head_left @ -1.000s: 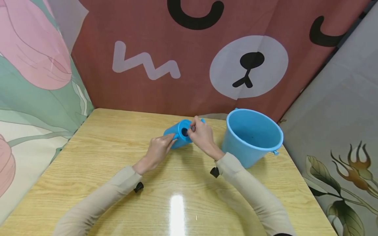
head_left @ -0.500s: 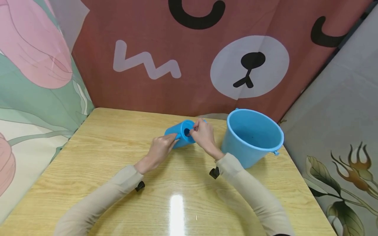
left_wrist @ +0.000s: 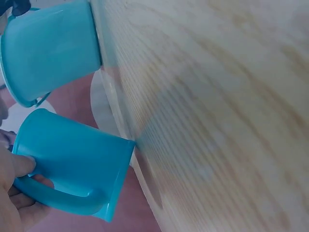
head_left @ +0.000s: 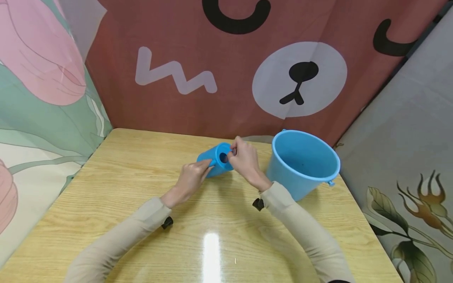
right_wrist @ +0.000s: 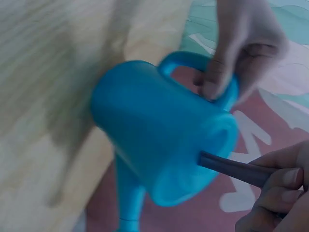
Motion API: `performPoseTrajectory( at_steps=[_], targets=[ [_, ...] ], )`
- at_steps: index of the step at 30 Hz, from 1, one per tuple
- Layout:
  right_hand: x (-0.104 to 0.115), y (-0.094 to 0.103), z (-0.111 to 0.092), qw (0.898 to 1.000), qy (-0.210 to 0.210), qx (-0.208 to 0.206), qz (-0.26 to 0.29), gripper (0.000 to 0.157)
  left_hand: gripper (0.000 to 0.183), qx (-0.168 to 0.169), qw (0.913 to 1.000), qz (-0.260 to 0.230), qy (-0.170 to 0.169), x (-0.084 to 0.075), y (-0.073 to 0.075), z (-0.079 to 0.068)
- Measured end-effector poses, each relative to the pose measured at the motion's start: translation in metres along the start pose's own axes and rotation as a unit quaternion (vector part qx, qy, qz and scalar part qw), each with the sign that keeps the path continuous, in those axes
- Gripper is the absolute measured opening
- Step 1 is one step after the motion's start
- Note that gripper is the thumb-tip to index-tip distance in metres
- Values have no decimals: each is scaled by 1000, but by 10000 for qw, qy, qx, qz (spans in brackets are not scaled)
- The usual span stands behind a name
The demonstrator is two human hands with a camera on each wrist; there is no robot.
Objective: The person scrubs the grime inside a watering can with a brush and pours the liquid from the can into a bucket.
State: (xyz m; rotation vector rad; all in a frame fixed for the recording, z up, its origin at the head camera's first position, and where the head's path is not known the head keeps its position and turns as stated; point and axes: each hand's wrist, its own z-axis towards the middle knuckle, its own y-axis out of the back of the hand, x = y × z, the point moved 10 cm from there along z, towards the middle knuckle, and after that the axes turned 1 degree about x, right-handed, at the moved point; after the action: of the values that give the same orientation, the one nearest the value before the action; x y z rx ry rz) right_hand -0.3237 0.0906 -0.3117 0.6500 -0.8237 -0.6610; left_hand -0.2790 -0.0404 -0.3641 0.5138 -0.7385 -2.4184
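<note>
A blue plastic watering can (head_left: 209, 154) is tipped over toward the right, and its round opening faces the right hand. In the right wrist view its spout (right_wrist: 129, 198) points away from the handle. The left hand (head_left: 189, 179) grips the curved handle (left_wrist: 63, 197), thumb on top. Between thumb and fingers, the right hand (head_left: 245, 159) pinches a slim dark stick-like thing (right_wrist: 236, 170). The stick's far end goes into the can's opening and is hidden there, so I cannot tell its kind.
To the right of the hands stands a light blue bucket (head_left: 283, 177), upright, close to the right forearm. The wooden table (head_left: 116, 188) ends at a brown printed cloth (head_left: 184, 114) behind. Patterned cloths hang at both sides.
The watering can has shifted a little to the right with the left hand on it. The right hand has moved slightly up and away from the opening, still holding the dark stick.
</note>
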Motion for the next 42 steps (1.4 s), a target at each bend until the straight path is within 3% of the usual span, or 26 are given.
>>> performPoseTrajectory(
  at_steps=[8, 18, 26, 37, 42],
  targets=[
    [-3, -22, -6, 9988, 325, 120, -341, 6, 9, 1, 9998, -130, 136, 2, 2, -1],
    [16, -5, -4, 9966, 627, -84, -534, 6, 10, -3, 9993, -239, 282, 6, 5, 1],
    [2, -20, -3, 9966, 472, -12, -669, 6, 7, 44, 9994, -245, 222, 4, 4, 2],
    [-4, -22, -3, 9970, 396, 153, -646, 6, 6, 45, 9995, -234, 223, 2, 3, 3],
    [-1, -20, -6, 9934, 640, 109, -942, 7, 7, 88, 9995, -192, 235, 2, 1, 4]
  ],
)
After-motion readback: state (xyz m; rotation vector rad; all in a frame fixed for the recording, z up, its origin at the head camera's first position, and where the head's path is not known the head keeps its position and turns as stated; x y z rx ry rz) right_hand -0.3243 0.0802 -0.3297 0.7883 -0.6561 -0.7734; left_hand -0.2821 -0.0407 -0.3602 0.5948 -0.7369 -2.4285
